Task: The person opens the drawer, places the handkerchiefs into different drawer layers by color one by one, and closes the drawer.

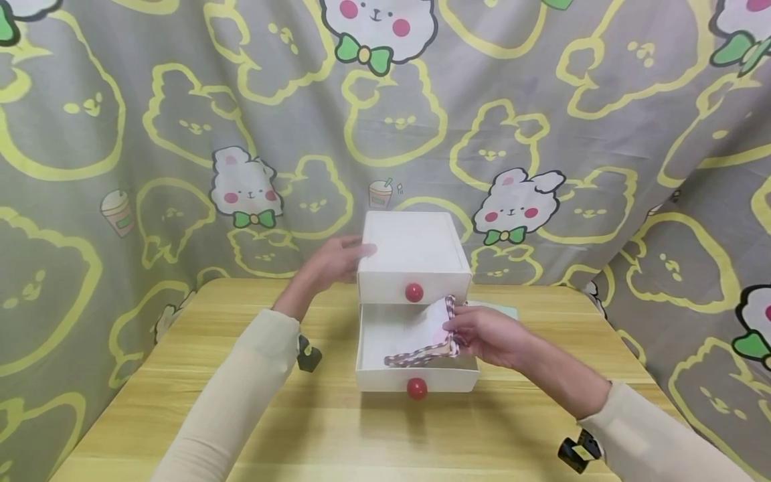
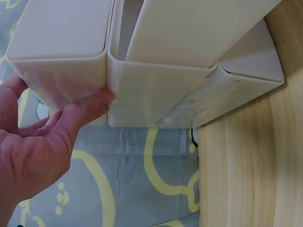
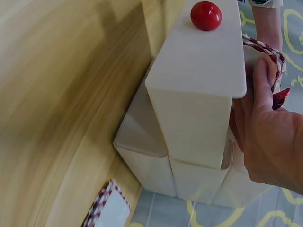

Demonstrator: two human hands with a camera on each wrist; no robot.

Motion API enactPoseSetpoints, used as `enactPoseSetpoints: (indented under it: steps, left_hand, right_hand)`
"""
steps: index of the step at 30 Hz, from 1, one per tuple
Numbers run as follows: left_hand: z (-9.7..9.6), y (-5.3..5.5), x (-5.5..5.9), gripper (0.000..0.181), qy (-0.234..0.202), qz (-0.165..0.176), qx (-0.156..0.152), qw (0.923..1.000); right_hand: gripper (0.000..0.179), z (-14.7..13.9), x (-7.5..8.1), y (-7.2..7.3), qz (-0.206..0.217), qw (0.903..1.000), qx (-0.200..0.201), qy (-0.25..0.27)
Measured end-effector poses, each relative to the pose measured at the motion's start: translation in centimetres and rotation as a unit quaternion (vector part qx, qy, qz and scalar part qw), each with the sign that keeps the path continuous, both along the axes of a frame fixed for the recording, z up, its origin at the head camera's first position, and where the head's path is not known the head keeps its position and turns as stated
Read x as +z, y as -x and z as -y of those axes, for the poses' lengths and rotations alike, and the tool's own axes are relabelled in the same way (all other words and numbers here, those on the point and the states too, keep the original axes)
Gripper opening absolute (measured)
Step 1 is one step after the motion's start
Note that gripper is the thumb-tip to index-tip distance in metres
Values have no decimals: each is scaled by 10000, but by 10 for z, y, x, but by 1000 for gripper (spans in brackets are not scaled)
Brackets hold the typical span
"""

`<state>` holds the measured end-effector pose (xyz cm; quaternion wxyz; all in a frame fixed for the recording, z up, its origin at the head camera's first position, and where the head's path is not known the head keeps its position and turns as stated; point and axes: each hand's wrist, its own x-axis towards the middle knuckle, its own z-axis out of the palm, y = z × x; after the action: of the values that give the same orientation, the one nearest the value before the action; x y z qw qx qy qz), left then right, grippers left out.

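A white drawer unit [image 1: 415, 239] with red knobs stands on the table. Its drawer [image 1: 385, 380] below the top one is pulled out toward me. My left hand [image 1: 338, 261] rests against the unit's upper left side, fingertips on the top edge; the left wrist view has its fingers [image 2: 90, 106] along the side wall. Over the open drawer, my right hand [image 1: 490, 335] pinches a flat white piece [image 1: 424, 328] edged with red-and-white braided cord, which lies tilted partly inside. A red tag [image 3: 280, 98] shows beside the right fingers.
Behind the right hand, a pale flat piece [image 1: 504, 311] lies on the wooden table [image 1: 289, 428]; the right wrist view shows braided cord [image 3: 98, 205] along it. A patterned curtain [image 1: 289, 127] hangs close behind and at both sides.
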<state>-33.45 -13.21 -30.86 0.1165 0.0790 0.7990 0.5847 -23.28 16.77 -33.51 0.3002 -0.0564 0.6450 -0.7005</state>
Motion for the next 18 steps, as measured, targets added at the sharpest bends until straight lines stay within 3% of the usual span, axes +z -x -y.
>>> enactPoseSetpoints:
  steps: [13,18]
  left_hand:
    - [1,1,1,73,3,73,25,10000]
    - [0,2,0,73,-29,111,8,9999]
  right_hand:
    - [55,19,-8,7,-110,9995,264,-148]
    - [51,19,-9,9,-264,9978,435,-435]
